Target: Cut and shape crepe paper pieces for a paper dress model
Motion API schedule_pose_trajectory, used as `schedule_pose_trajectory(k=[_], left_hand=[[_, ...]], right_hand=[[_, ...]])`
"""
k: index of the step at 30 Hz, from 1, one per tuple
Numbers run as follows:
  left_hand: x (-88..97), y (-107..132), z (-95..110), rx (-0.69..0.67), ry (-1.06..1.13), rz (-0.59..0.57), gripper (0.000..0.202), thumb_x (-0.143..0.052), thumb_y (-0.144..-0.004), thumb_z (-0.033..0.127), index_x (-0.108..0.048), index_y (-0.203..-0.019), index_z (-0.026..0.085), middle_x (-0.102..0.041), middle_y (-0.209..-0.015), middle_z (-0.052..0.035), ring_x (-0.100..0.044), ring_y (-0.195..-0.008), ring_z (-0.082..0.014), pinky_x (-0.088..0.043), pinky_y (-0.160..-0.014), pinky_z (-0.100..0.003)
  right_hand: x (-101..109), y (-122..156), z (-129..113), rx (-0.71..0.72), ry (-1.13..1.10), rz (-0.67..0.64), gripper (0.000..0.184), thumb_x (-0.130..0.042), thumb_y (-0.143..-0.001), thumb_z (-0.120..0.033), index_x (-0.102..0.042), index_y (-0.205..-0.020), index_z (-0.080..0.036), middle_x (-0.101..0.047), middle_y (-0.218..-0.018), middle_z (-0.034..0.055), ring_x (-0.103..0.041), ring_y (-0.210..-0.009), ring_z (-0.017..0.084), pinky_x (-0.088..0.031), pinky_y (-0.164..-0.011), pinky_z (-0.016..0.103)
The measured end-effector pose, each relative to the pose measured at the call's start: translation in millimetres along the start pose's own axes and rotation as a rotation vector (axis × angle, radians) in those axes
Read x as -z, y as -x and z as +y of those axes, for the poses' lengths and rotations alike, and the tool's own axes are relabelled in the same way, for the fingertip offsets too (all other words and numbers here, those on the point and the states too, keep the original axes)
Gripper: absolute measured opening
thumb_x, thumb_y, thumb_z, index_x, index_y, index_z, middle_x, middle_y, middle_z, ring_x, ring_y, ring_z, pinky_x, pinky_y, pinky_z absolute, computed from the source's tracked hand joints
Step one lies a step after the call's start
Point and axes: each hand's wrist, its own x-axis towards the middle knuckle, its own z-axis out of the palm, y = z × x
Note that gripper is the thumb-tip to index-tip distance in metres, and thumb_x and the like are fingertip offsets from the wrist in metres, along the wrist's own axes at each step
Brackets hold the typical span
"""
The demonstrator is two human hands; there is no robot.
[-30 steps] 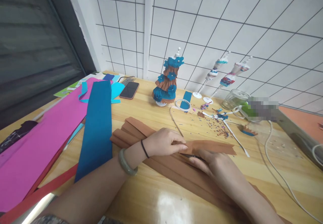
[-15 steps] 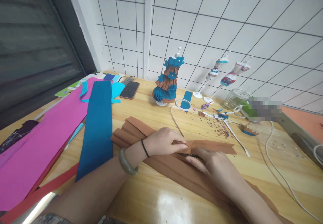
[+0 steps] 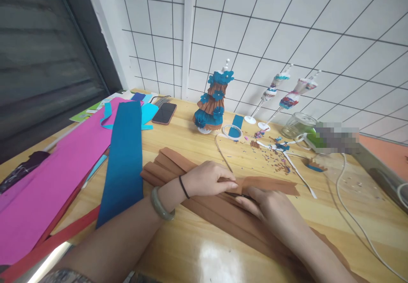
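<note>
Long folded strips of brown crepe paper (image 3: 204, 208) lie across the front of the table beneath both my hands. My left hand (image 3: 212, 179) pinches an edge of this paper, thumb and fingers pressed together. Just right of it, my right hand (image 3: 270, 206) is closed around scissors (image 3: 237, 194), whose dark narrow blades point left toward my left thumb. Most of the scissors' handle is hidden in my fingers. A short brown piece (image 3: 270, 185) spreads out behind my right hand.
Blue paper (image 3: 123, 159) and pink paper (image 3: 70, 164) lie left, near a phone (image 3: 164, 113). Behind stand a decorated dress form (image 3: 213, 100), a tape roll (image 3: 232, 132), two small dress forms (image 3: 276, 85) and a glass jar (image 3: 298, 123). Paper scraps (image 3: 280, 162) and a cable (image 3: 342, 206) lie right.
Almost nothing differs. Both hands, the scissors and the brown paper keep their places; the whole view has shifted very slightly.
</note>
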Motion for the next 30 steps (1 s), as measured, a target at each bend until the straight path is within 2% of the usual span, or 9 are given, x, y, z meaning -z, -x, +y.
schedule_pose_trajectory(k=[6, 10, 15, 27, 30], left_hand=[[11.8, 3, -5, 0.072, 0.089, -0.047, 0.026, -0.054, -0.082, 0.036, -0.069, -0.088, 0.015, -0.068, -0.081, -0.0031, -0.059, -0.073, -0.0125, -0.039, -0.064, -0.019], [26.8, 7, -15, 0.187, 0.128, -0.102, 0.032, -0.060, -0.075, 0.045, -0.070, -0.080, 0.015, -0.067, -0.072, -0.0015, -0.057, -0.066, -0.0118, -0.038, -0.057, -0.019], [35.1, 8, -22, 0.252, 0.135, -0.148, 0.026, -0.062, -0.073, 0.037, -0.066, -0.066, 0.012, -0.055, -0.054, 0.0026, -0.045, -0.052, -0.0074, -0.032, -0.048, -0.017], [35.5, 7, -22, 0.242, 0.159, -0.155, 0.022, -0.060, -0.075, 0.032, -0.067, -0.071, 0.012, -0.060, -0.062, 0.0014, -0.048, -0.059, -0.0087, -0.034, -0.053, -0.017], [36.2, 7, -22, 0.259, 0.184, -0.159, 0.023, -0.060, -0.075, 0.033, -0.066, -0.070, 0.012, -0.057, -0.060, 0.0021, -0.046, -0.056, -0.0079, -0.033, -0.051, -0.017]], right_hand=[[1, -1, -1, -0.013, -0.008, 0.015, 0.031, -0.041, -0.090, -0.042, -0.062, -0.077, -0.023, -0.067, -0.062, 0.0015, -0.063, -0.054, 0.018, -0.037, -0.048, 0.024], [-1, -1, 0, -0.021, -0.008, 0.031, 0.032, -0.041, -0.089, -0.042, -0.059, -0.070, -0.023, -0.066, -0.060, 0.0010, -0.062, -0.053, 0.017, -0.037, -0.047, 0.024], [-2, -2, -1, -0.060, -0.026, -0.009, 0.033, -0.040, -0.090, -0.044, -0.059, -0.074, -0.022, -0.066, -0.061, 0.0016, -0.063, -0.055, 0.018, -0.038, -0.049, 0.024], [-5, -5, -4, -0.020, -0.042, 0.016, 0.032, -0.041, -0.089, -0.044, -0.061, -0.077, -0.022, -0.068, -0.065, 0.0026, -0.063, -0.056, 0.018, -0.039, -0.050, 0.024], [-3, -5, -3, -0.053, -0.046, -0.007, 0.032, -0.041, -0.089, -0.045, -0.061, -0.078, -0.023, -0.068, -0.064, 0.0017, -0.064, -0.057, 0.018, -0.039, -0.050, 0.024]])
